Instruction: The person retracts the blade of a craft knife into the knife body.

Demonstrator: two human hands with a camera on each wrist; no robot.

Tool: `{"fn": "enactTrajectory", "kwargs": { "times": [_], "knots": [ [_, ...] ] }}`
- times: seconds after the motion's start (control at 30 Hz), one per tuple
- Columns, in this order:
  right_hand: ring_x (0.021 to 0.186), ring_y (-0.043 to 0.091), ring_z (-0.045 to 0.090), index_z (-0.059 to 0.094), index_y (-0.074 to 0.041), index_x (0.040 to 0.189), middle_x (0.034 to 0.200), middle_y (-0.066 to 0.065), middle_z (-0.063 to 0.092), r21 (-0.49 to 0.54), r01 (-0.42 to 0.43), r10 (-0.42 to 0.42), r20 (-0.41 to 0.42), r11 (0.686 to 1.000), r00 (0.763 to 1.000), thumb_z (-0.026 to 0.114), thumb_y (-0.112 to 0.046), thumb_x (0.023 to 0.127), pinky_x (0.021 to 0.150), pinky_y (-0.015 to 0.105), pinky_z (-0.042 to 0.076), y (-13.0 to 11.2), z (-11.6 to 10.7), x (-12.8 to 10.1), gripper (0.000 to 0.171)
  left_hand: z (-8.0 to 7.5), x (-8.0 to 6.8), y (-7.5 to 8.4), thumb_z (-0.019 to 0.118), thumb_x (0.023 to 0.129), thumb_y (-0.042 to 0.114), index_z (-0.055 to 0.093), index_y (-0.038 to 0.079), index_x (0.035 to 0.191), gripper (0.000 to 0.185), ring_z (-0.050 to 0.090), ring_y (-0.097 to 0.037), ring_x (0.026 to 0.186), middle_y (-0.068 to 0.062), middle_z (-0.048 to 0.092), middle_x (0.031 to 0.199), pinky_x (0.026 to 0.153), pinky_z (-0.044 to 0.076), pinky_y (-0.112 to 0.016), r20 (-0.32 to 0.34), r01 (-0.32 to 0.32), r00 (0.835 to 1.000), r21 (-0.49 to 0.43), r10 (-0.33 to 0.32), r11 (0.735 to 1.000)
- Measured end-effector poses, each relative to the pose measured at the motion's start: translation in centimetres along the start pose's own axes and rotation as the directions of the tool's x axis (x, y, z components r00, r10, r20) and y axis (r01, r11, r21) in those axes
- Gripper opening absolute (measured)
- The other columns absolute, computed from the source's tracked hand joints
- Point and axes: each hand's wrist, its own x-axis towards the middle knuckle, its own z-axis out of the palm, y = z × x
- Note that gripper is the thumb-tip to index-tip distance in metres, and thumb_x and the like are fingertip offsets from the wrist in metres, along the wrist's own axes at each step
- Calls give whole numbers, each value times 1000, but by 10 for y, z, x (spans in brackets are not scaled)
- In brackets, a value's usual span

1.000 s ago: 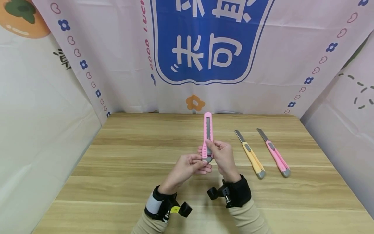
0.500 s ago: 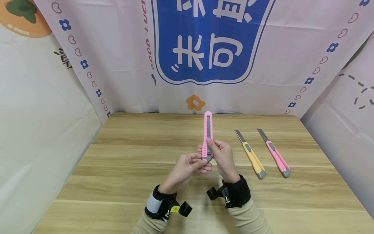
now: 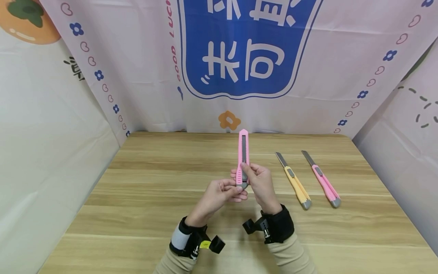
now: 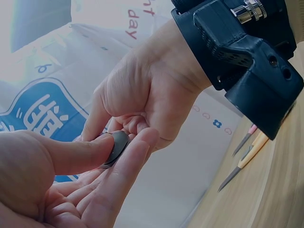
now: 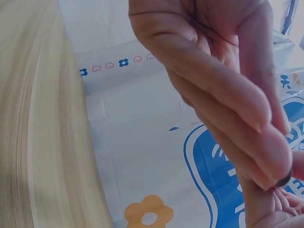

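Above the middle of the pale wooden surface (image 3: 143, 213), both hands hold a pink plastic utility knife with a grey end cap (image 3: 243, 152) upright, its tip pointing to the far side. The right hand (image 3: 261, 183) wraps its fingers round the lower body with the thumb laid on the slider track, seemingly to steady the handle, while the left hand (image 3: 219, 195) pinches the grey cap at the near end between thumb and forefinger, a grip that suits working the cap; the left wrist view shows that pinch closely (image 4: 114, 148). No blade shows beyond the tip. To the right, lying flat and well apart from the hands, are a yellow utility knife (image 3: 293, 182) and a second pink utility knife (image 3: 321, 180), both with blades extended. Compared with a second ago, the held knife sits very slightly higher and the right thumb has crept a little up the track; otherwise nothing has shifted.
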Motion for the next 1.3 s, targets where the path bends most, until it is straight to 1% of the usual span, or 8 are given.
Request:
{"fn": "enactTrajectory", "kwargs": {
  "times": [0.4, 0.5, 0.73, 0.9, 1.0, 1.1, 1.2, 1.3],
  "knots": [
    [76, 7, 74, 56, 20, 117, 75, -10, 76, -16, -2, 2, 29, 1000, 1000, 55, -10, 97, 73, 20, 62, -2, -4, 0, 35, 0, 1, -2, 53, 96, 2, 57, -17, 114, 26, 72, -4, 78, -34, 68, 105, 80, 62, -24, 18, 2, 1000, 9, -2, 1000],
    [78, 7, 74, 56, 19, 118, 77, -9, 76, -9, -13, 13, 36, 1000, 999, 56, -9, 97, 76, 21, 62, -2, -4, 0, 35, 0, 1, -2, 53, 96, 3, 56, -18, 114, 28, 72, -4, 78, -35, 67, 105, 80, 62, -25, 21, -7, 1000, 15, 6, 1000],
    [78, 6, 74, 56, 17, 120, 77, -10, 76, -20, -32, 33, 43, 999, 999, 56, -12, 97, 76, 21, 62, -2, -5, 0, 37, 0, 1, -1, 54, 96, 2, 57, -17, 114, 27, 72, -5, 78, -34, 68, 105, 83, 62, -28, 12, 9, 1000, 14, -9, 1000],
    [78, 6, 74, 56, 15, 121, 78, -10, 77, -22, -45, 46, 38, 999, 998, 57, -15, 97, 75, 20, 62, -2, -5, 0, 38, 0, 0, 0, 54, 95, 2, 58, -16, 115, 27, 73, -6, 80, -35, 67, 107, 82, 62, -26, 7, 14, 1000, 2, -14, 1000],
    [77, 6, 73, 57, 14, 120, 77, -10, 76, -18, -46, 47, 20, 999, 999, 58, -16, 97, 74, 20, 62, -3, -3, -1, 38, 1, 0, -1, 54, 95, 2, 57, -16, 117, 28, 73, -6, 81, -36, 66, 108, 81, 62, -24, 8, -5, 1000, -4, 5, 1000],
    [75, 6, 73, 61, 12, 115, 76, -10, 76, -49, -36, 34, -25, 998, 999, 63, -12, 93, 72, 20, 62, -2, 0, -1, 33, 3, 1, -3, 56, 95, 2, 57, -16, 118, 29, 73, -8, 82, -36, 65, 109, 83, 62, -25, -5, -22, 1000, -11, 22, 1000],
    [74, 6, 73, 65, 7, 110, 81, -2, 78, -120, -16, 6, -84, 993, 996, 70, -6, 86, 68, 20, 61, 0, 4, -2, 28, 5, 3, -5, 57, 94, 2, 56, -15, 120, 31, 73, -10, 84, -36, 65, 111, 87, 61, -31, -23, -30, 999, -10, 30, 999],
    [73, 5, 72, 68, 3, 107, 89, 9, 78, -192, 3, -27, -123, 981, 992, 74, -5, 81, 65, 19, 59, 0, 8, -3, 27, 6, 4, -6, 57, 94, 1, 55, -14, 122, 32, 73, -12, 86, -35, 65, 112, 88, 61, -34, -37, -36, 999, -2, 36, 999]
  ]
}}
